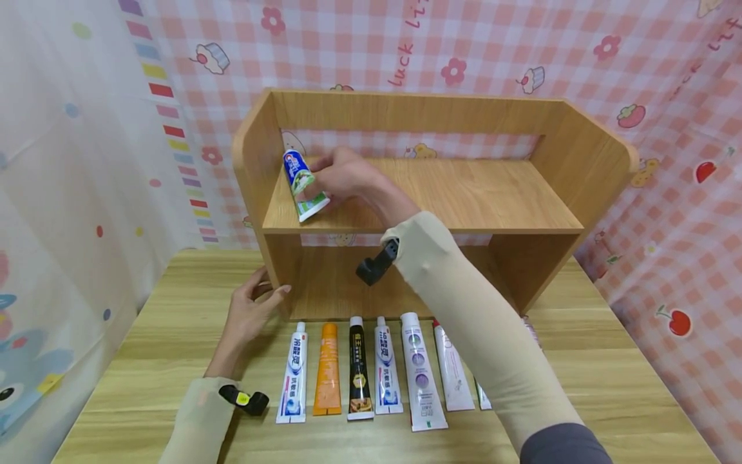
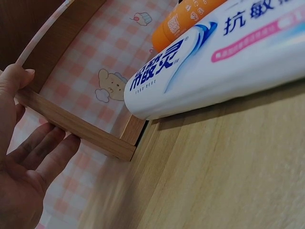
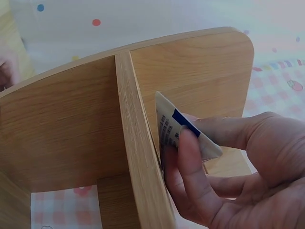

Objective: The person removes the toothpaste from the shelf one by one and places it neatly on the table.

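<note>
At the left end of the upper board of a wooden shelf [image 1: 464, 193], my right hand [image 1: 348, 174] pinches a blue and green toothpaste tube [image 1: 298, 171] between thumb and fingers. The tube leans, cap end toward the back and its flat crimped end at the board's front edge. In the right wrist view that crimped end [image 3: 167, 121] shows close to the board edge. Lower down, my left hand [image 1: 249, 316] grips the shelf's left side panel [image 2: 76, 124], thumb on one side and fingers on the other. A white and blue toothpaste tube [image 1: 292, 380] lies close beside it.
In front of the shelf several more tubes lie in a row: orange [image 1: 328, 370], black [image 1: 359, 374], another white and blue one [image 1: 386, 370], white with purple circles [image 1: 423, 380], pale pink [image 1: 454, 374]. My right forearm hides part of the row's right end. Patterned cloth [image 1: 359, 38] hangs behind.
</note>
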`<state>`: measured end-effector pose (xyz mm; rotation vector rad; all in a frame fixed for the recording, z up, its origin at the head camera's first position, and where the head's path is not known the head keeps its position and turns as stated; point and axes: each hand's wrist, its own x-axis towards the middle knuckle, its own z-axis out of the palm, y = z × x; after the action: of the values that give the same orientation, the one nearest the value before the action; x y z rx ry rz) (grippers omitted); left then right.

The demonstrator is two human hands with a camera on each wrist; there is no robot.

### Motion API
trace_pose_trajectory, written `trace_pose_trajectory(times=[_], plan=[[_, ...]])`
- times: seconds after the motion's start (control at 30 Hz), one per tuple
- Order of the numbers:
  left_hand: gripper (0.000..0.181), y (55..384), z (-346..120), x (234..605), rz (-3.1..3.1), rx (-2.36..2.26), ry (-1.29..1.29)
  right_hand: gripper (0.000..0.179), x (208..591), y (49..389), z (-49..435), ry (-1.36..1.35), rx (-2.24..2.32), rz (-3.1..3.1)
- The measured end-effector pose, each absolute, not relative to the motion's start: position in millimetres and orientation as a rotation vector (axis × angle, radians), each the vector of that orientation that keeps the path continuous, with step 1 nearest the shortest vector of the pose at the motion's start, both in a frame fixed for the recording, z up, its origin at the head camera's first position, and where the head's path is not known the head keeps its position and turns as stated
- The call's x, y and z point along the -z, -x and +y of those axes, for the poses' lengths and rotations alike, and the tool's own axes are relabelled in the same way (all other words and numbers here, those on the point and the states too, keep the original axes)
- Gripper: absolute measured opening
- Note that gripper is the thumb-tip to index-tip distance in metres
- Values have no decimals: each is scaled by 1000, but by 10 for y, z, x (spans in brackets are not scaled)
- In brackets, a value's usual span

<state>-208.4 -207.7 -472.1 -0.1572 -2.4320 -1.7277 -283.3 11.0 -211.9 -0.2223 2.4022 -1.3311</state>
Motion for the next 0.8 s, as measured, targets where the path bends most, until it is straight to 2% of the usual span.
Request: trace_pose_trajectory(times=[0.8], plan=[[61, 2091, -2084, 4735, -2438, 1712, 158, 82, 2242, 2741, 306, 274, 1647, 2158]])
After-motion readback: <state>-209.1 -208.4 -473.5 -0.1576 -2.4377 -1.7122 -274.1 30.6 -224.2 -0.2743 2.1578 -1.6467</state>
